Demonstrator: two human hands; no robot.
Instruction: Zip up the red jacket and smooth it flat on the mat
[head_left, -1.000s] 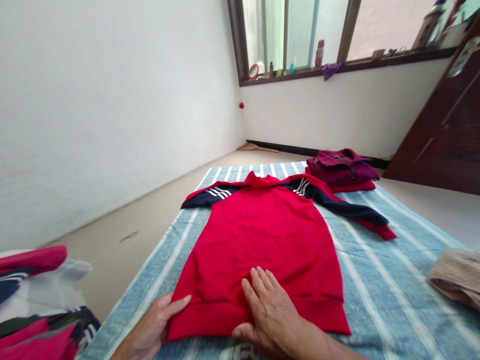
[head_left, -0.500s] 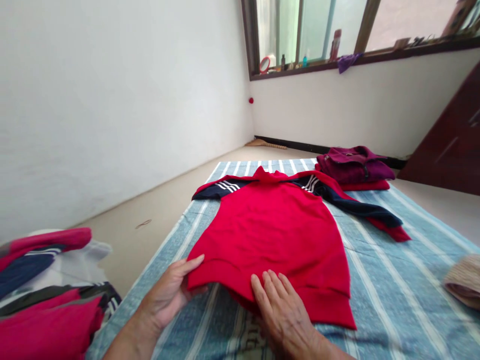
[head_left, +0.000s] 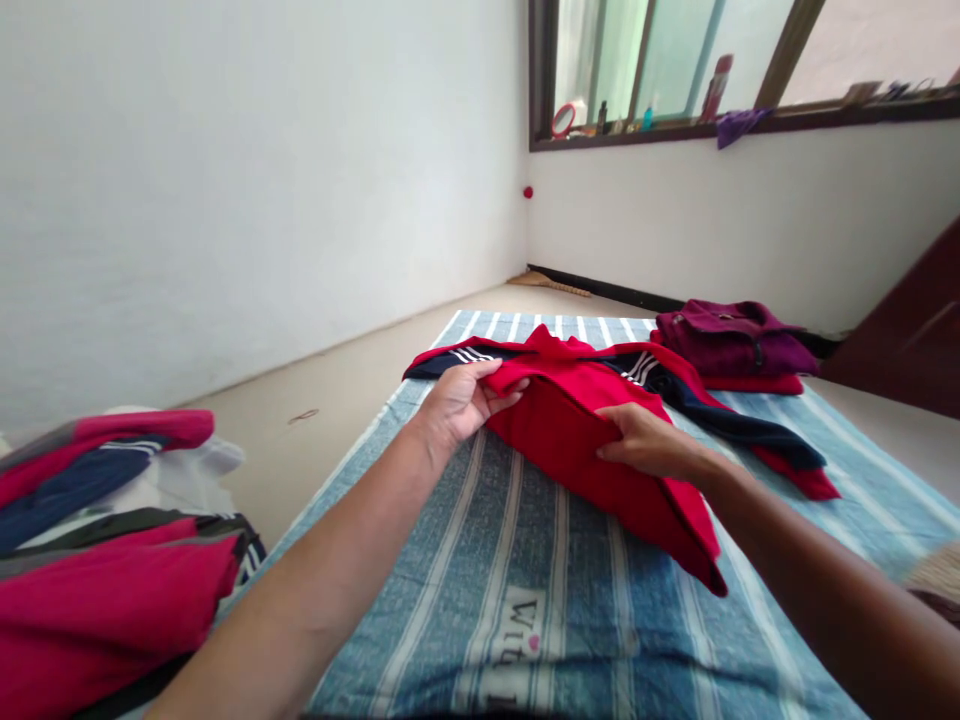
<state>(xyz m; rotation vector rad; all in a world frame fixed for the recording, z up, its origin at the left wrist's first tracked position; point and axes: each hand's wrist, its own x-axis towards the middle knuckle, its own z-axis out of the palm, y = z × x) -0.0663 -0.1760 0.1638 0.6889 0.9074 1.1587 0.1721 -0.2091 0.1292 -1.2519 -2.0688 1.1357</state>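
On the blue striped cloth [head_left: 442, 580], red top [head_left: 600, 380] lies collar away, its left side raised; left hand [head_left: 459, 402] pinches the lifted hem [head_left: 667, 530] between thumb and fingers, right hand [head_left: 649, 438] grips it mid-span; folded purple garment [head_left: 731, 338] near the far right corner

The bare right hand [head_left: 654, 440] hides part of the red-and-navy fabric top [head_left: 555, 415]; the view's right edge cuts off a beige textured cloth [head_left: 937, 574]

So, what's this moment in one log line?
left hand: holding red top | right hand: holding red top | red top: partly raised above striped cloth
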